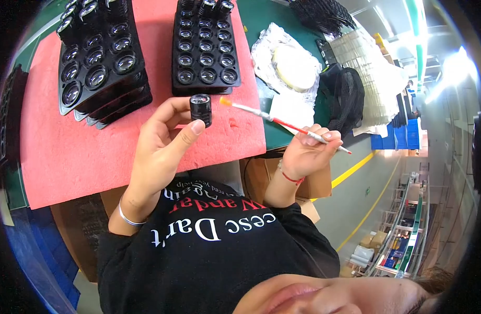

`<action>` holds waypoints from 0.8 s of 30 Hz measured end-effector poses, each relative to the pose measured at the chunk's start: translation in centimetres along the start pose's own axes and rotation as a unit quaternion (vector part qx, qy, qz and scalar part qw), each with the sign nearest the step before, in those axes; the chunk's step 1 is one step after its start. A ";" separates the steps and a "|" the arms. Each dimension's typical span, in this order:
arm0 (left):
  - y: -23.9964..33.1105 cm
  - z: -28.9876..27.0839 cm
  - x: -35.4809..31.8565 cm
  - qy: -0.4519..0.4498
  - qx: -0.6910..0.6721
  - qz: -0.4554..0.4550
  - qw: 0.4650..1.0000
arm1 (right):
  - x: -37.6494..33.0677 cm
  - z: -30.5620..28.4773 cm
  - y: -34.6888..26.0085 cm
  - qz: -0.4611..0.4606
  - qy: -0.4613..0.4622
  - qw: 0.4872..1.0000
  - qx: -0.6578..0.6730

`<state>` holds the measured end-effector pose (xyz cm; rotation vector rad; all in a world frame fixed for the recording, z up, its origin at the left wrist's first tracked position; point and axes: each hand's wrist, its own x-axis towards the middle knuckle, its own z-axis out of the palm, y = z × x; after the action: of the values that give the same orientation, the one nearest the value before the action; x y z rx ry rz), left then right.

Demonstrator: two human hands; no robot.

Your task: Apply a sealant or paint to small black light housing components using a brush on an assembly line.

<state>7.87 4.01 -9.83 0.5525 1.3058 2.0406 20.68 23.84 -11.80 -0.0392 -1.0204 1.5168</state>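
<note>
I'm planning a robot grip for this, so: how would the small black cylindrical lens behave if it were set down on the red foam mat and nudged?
The small black cylindrical lens, pinched in the left hand, looks round-bodied, so on its side it would probably roll. The red foam mat may slow it. Its glass face seems fragile and smudge-prone. It looks rigid.

A black lens barrel [200,109] is showing a shiny glass face, and at its three o'clock a white-and-red stick [282,123] is carrying an orange tip. At twelve o'clock, black trays [205,47] with rows of round glassy lenses are sitting on a coral-pink foam mat [83,157], which is covering a dark green table [261,21]. At four o'clock a thin red wrist cord [292,178] is showing, and at seven o'clock a silver bangle [129,220].
</note>
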 end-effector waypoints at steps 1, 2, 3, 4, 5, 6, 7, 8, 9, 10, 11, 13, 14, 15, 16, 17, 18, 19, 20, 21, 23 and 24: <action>-0.1 0.0 0.0 0.005 -0.001 0.011 1.000 | -0.2 0.1 -0.1 -0.001 0.001 1.000 0.001; -0.2 0.1 0.0 0.010 -0.001 0.022 1.000 | -0.3 0.4 -0.3 0.004 -0.022 1.000 -0.004; -0.3 0.0 0.0 0.009 0.000 0.023 1.000 | -0.4 0.6 -0.5 0.009 -0.044 0.999 -0.010; -0.4 0.0 0.1 0.010 0.008 0.027 1.000 | -0.5 0.7 -0.6 0.008 -0.043 0.999 -0.009; -0.4 -0.1 0.0 0.012 0.015 0.031 0.999 | -0.6 0.8 -0.6 0.008 -0.050 0.999 -0.016; -0.3 0.0 0.0 0.011 0.016 0.032 0.999 | -0.7 0.8 -0.6 0.007 -0.058 0.998 -0.023; -0.3 0.0 0.0 0.014 0.020 0.036 0.999 | -0.7 0.8 -0.5 0.006 -0.057 0.998 -0.022; -0.3 0.1 0.0 0.017 0.024 0.040 0.999 | -0.8 0.7 -0.4 0.003 -0.048 0.998 -0.025; -0.3 0.1 0.0 0.016 0.024 0.041 0.999 | -0.9 0.7 -0.3 0.000 -0.040 0.999 -0.029; -0.3 0.0 0.0 0.015 0.028 0.041 0.999 | -0.9 0.8 -0.2 -0.001 -0.041 0.999 -0.027; -0.3 0.0 0.1 0.014 0.032 0.041 0.999 | -0.9 1.0 -0.2 0.002 -0.046 0.998 -0.043; -0.3 0.0 0.1 0.014 0.033 0.040 0.999 | -0.9 1.0 -0.1 0.004 -0.052 0.997 -0.057; -0.3 0.1 0.1 0.014 0.033 0.036 0.999 | -0.9 0.9 0.0 0.003 -0.049 0.997 -0.059; -0.2 0.1 0.0 0.015 0.036 0.037 0.999 | -0.8 0.9 0.1 0.002 -0.045 0.997 -0.060; -0.2 0.2 -0.1 0.014 0.028 0.033 0.999 | -0.9 0.9 0.2 0.003 -0.045 0.997 -0.055; -0.2 0.2 -0.2 0.014 0.021 0.029 0.999 | -0.9 1.0 0.3 -0.004 -0.024 0.998 -0.058; -0.3 0.2 -0.4 0.013 0.028 0.039 0.999 | -1.0 1.1 0.5 -0.011 -0.004 0.998 -0.060; -0.3 0.0 -0.8 0.011 0.037 0.048 0.998 | -1.1 0.4 0.8 -0.024 0.005 0.998 -0.058; 0.1 0.3 -1.2 0.023 0.045 0.047 0.998 | -1.1 0.1 0.9 -0.024 0.016 0.998 -0.047; 0.6 0.2 -1.9 0.009 0.092 0.080 0.992 | -1.2 0.0 1.0 -0.024 0.027 0.999 -0.037; 2.0 -0.5 -3.1 -0.018 0.203 0.172 0.964 | -1.4 0.1 1.5 -0.044 0.028 0.995 -0.086; 3.4 -0.5 -3.3 -0.043 0.220 0.224 0.948 | -1.4 0.2 1.6 -0.051 0.039 0.993 -0.102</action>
<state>8.84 0.33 -6.98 1.2238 1.7136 2.0346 19.66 22.83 -13.41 -0.1871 -1.0939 1.3050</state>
